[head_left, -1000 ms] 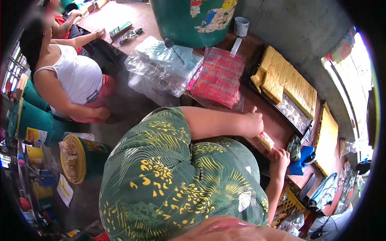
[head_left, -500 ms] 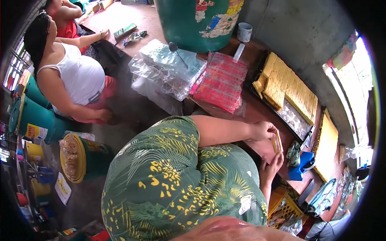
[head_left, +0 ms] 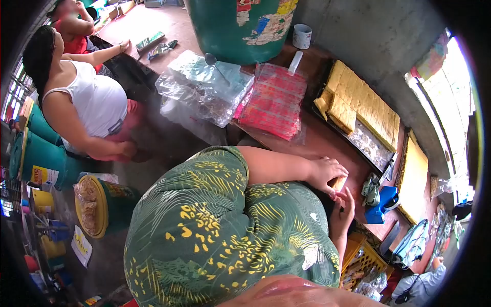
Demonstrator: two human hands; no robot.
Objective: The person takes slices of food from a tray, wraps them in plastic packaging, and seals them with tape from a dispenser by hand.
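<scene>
While our left hand (head_left: 327,173) curls around a small yellowish piece (head_left: 337,182), our right hand (head_left: 343,212) meets its near end with bent fingers; whether these pinch or only steady it, we cannot tell. The piece sits between both hands at the edge of the desk (head_left: 323,139), and our fingers hide whether it is wrapped. Near the right hand stands a blue dispenser (head_left: 378,209). Farther across, we see a tray (head_left: 376,148), partly bare beside rows of cake (head_left: 376,115), so we judge that some portions are out and most remain. The neighbouring slab (head_left: 414,174) looks whole, probably untouched. Red sheets (head_left: 276,100) lie flat near the tray, with clear bags (head_left: 186,87) next to them.
</scene>
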